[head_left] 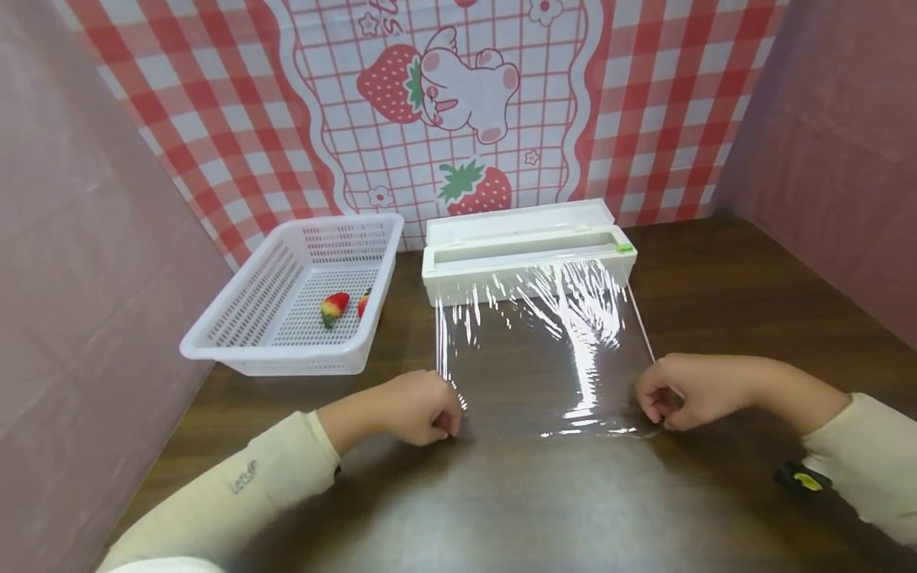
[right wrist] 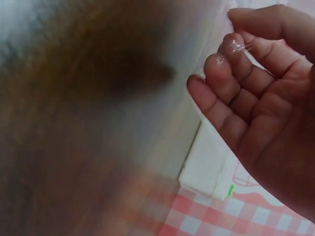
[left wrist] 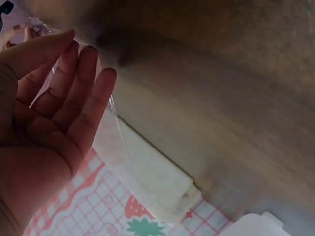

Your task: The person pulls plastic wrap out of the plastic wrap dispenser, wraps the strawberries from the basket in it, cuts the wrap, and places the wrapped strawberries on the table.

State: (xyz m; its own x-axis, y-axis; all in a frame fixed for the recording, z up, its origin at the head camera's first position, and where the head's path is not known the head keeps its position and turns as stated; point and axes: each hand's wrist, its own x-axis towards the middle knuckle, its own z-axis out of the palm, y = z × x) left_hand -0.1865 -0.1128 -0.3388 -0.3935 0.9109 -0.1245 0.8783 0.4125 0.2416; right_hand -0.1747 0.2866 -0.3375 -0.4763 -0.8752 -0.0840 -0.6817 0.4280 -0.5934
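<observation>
A sheet of clear plastic wrap (head_left: 530, 358) stretches from a white wrap dispenser box (head_left: 530, 274) toward the person, above the dark wooden table. My left hand (head_left: 421, 407) pinches the sheet's near left corner between thumb and fingers. At the near right corner, my right hand (head_left: 698, 390) pinches the film the same way. The dispenser's lid (head_left: 519, 220) stands raised at the back, and a green piece (head_left: 625, 247) sits at its right end. In the right wrist view, bits of film cling to the curled fingers (right wrist: 221, 73).
Left of the dispenser stands a white plastic basket (head_left: 286, 239) with two strawberries (head_left: 334, 307) visible inside. A checked strawberry-print cloth (head_left: 473, 103) hangs behind, and pink cloth walls (head_left: 838, 143) border the wooden table (head_left: 530, 509) at both sides.
</observation>
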